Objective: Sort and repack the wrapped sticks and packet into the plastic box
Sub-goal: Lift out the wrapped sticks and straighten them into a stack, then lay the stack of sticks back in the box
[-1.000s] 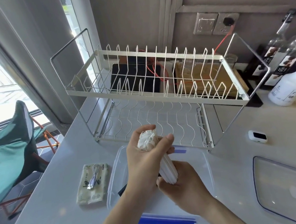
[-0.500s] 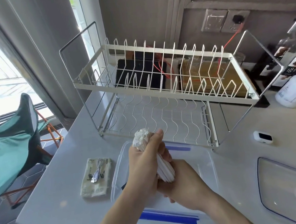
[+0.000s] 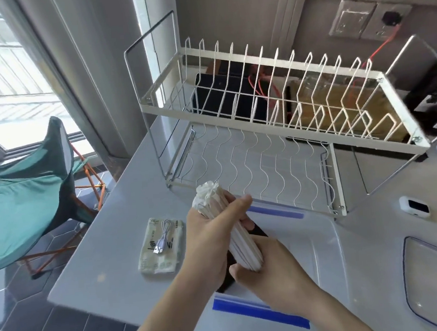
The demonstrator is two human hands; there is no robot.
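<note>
Our left hand (image 3: 210, 235) wraps the bundle of wrapped sticks (image 3: 231, 225) above the plastic box (image 3: 324, 246); our right hand (image 3: 272, 269) cups its lower end. The packet (image 3: 162, 246) lies at nine o'clock.

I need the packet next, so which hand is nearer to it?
Left. The left hand is just right of the packet; the right hand lies beyond it, farther right.

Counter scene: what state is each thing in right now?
Bundle of wrapped sticks: held over the box, tilted.
Left hand: closed around the bundle.
Right hand: cupping its lower end.
Plastic box: open, lid off.
Lid: lying beside the box.
Packet: flat on the counter, cable on top.
Dish rack: holding no dishes.
</note>
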